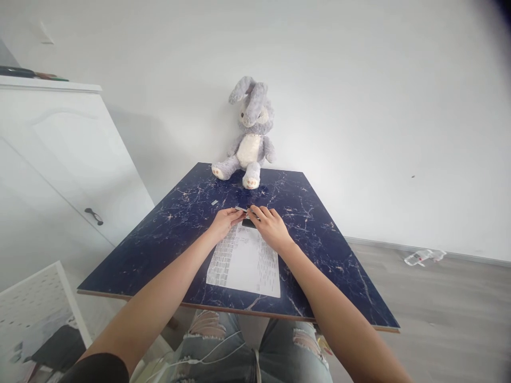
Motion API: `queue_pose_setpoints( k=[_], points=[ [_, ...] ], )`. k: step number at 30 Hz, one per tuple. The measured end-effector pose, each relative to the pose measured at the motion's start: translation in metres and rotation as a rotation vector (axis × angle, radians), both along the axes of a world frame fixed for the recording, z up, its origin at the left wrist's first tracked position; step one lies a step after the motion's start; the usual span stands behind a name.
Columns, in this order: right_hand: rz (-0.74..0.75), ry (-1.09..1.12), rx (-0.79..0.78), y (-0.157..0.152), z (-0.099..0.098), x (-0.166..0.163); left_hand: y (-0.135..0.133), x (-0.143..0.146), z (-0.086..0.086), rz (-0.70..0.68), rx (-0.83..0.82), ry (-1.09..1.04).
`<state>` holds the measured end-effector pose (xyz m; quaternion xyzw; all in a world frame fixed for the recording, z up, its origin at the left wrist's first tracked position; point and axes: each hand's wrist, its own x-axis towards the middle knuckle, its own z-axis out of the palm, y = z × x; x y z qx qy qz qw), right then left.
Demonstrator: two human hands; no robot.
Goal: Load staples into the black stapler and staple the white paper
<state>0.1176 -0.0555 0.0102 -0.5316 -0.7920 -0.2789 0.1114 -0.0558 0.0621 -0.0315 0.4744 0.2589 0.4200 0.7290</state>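
Observation:
My left hand [225, 221] and my right hand [270, 224] meet near the middle of the dark blue marbled table [167, 229]. Their fingers are curled together around a small black object [248, 223] with a thin light strip [240, 209] sticking out to the left. I cannot make out what the object is. Both hands rest at the far end of a white printed sheet [245, 261] that lies flat on the table in front of me.
A grey and white plush rabbit [249, 135] sits at the table's far edge against the white wall. A small light scrap [214, 202] lies on the table. A white cabinet [59, 159] stands to the left. A clear plastic bottle [423, 257] lies on the floor at right.

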Motion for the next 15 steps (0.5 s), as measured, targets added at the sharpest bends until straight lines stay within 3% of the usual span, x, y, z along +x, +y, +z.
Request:
queue_pose_setpoints(
  k=[11, 15],
  points=[
    [-0.019, 0.019, -0.021, 0.0002, -0.0017, 0.0011, 0.0000, -0.0013, 0.0007, -0.002, -0.017, -0.002],
    [0.002, 0.126, -0.044, 0.0014, -0.0042, 0.0032, 0.0020, -0.0009, -0.0026, 0.023, -0.028, -0.012]
  ],
)
